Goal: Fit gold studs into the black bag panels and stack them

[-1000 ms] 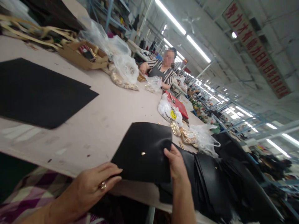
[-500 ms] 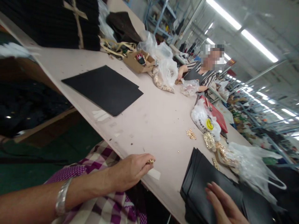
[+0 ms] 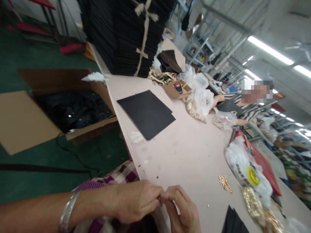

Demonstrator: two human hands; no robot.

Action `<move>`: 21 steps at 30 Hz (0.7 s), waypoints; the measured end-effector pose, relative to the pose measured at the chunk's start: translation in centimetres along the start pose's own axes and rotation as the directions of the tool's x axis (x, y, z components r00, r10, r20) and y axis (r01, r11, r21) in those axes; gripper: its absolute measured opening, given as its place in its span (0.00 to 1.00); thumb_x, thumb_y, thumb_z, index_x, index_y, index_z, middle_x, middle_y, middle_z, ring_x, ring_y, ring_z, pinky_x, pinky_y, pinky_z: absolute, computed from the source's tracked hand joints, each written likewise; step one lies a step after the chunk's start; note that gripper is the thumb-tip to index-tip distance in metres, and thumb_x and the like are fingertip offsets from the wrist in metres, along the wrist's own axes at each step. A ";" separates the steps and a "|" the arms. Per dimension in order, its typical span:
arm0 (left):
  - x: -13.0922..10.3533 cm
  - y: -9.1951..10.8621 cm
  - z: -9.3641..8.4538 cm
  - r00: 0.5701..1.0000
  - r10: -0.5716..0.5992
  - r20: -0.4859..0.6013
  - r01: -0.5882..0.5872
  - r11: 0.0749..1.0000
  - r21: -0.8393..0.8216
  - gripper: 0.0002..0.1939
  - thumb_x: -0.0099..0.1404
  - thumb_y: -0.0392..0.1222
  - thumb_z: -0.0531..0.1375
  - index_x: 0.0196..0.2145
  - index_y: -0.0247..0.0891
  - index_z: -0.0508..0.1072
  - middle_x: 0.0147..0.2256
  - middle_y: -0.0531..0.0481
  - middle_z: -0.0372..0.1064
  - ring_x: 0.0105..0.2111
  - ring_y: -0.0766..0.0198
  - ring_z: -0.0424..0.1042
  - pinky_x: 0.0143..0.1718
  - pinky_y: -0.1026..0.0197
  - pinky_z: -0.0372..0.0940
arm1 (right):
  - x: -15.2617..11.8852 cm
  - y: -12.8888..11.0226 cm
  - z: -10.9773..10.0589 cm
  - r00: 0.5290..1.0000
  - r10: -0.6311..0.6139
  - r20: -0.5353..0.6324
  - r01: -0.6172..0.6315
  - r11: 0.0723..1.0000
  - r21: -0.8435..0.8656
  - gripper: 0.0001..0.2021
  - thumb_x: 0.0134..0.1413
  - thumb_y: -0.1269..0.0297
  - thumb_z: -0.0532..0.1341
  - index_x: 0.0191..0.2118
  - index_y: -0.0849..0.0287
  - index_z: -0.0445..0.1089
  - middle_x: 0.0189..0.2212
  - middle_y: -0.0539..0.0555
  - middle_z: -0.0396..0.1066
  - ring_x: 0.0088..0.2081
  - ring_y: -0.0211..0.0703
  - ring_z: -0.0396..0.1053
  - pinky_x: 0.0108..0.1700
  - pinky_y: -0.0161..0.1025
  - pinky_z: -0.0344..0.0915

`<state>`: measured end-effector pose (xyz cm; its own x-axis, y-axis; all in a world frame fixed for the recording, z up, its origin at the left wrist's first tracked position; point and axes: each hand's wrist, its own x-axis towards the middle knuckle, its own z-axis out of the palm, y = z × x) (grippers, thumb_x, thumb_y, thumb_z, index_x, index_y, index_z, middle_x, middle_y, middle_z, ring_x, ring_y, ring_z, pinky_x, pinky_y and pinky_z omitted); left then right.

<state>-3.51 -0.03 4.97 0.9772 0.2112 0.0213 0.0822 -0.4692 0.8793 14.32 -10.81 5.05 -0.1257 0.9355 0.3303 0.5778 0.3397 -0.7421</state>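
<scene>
Our left hand (image 3: pixel 139 202) pinches a half-hidden gold-coloured piece (image 3: pixel 160 198), whether our right hand (image 3: pixel 182 208) alongside grips it we cannot tell, and loose metal fittings (image 3: pixel 225 183) lie rightward.

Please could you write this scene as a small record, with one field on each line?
Left hand: fingers pinched on a small thing, too blurred to identify
Right hand: fingertips meeting the left hand's
Table: flat black panel; pile of gold pieces
Beside table: open carton, dark contents
Across table: a person, striped sleeves
</scene>
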 end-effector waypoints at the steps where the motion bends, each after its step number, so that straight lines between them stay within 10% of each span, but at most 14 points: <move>1: -0.5 -0.2 -0.5 0.999 -0.021 -0.026 0.021 1.000 0.004 0.10 0.68 0.38 0.49 0.36 0.37 0.70 0.33 0.43 0.74 0.34 0.54 0.73 0.36 0.59 0.64 | 0.8 0.3 0.4 0.999 0.037 0.012 -0.038 0.998 0.057 0.08 0.61 0.75 0.57 0.37 0.55 0.70 0.30 0.50 0.70 0.32 0.37 0.69 0.35 0.32 0.67; 4: -2.1 -1.2 -2.1 0.982 -0.131 -0.133 0.119 0.988 -0.095 0.14 0.71 0.42 0.46 0.41 0.37 0.70 0.36 0.43 0.74 0.32 0.56 0.73 0.35 0.58 0.65 | 3.9 1.0 1.3 0.966 0.258 0.012 -0.254 0.941 0.223 0.08 0.64 0.66 0.57 0.32 0.56 0.68 0.27 0.49 0.69 0.30 0.37 0.68 0.35 0.32 0.66; 7: -3.6 -3.0 -3.2 0.903 -0.363 -0.231 0.166 0.789 -0.591 0.15 0.69 0.50 0.51 0.44 0.39 0.70 0.35 0.48 0.74 0.26 0.64 0.70 0.28 0.63 0.63 | 9.1 2.3 1.9 0.929 0.367 -0.044 -0.354 0.919 0.173 0.07 0.63 0.61 0.57 0.36 0.56 0.71 0.28 0.49 0.71 0.32 0.38 0.70 0.38 0.34 0.66; 9: -4.5 -4.4 -3.6 0.826 -0.490 -0.278 0.107 0.620 -0.777 0.17 0.63 0.53 0.58 0.42 0.38 0.70 0.28 0.53 0.71 0.23 0.68 0.66 0.26 0.66 0.61 | 13.5 3.6 2.7 0.944 0.313 -0.104 -0.312 0.950 0.024 0.08 0.62 0.60 0.59 0.42 0.56 0.73 0.32 0.51 0.74 0.33 0.40 0.71 0.39 0.36 0.66; 14: -6.5 -7.3 -4.0 0.611 -0.670 -0.422 0.069 0.576 -0.815 0.20 0.57 0.57 0.63 0.37 0.38 0.69 0.19 0.63 0.56 0.16 0.73 0.51 0.19 0.68 0.46 | 22.5 6.8 5.8 0.997 0.058 -0.056 -0.074 0.927 -0.368 0.11 0.62 0.67 0.53 0.41 0.60 0.74 0.38 0.58 0.77 0.40 0.48 0.71 0.45 0.43 0.64; 21: -7.0 -9.1 -3.5 0.442 -0.769 -0.461 0.010 0.519 -0.855 0.24 0.58 0.60 0.63 0.41 0.39 0.69 0.24 0.62 0.57 0.16 0.75 0.43 0.16 0.67 0.38 | 18.3 5.8 6.2 0.978 0.097 0.187 -0.017 0.920 -0.391 0.11 0.63 0.69 0.52 0.36 0.58 0.72 0.33 0.55 0.75 0.36 0.46 0.68 0.43 0.43 0.61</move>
<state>-11.76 5.78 -1.53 0.2789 0.8498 -0.4473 -0.1147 0.4919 0.8630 10.35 8.85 3.19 -0.2174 0.9658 0.1416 0.8491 0.2587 -0.4606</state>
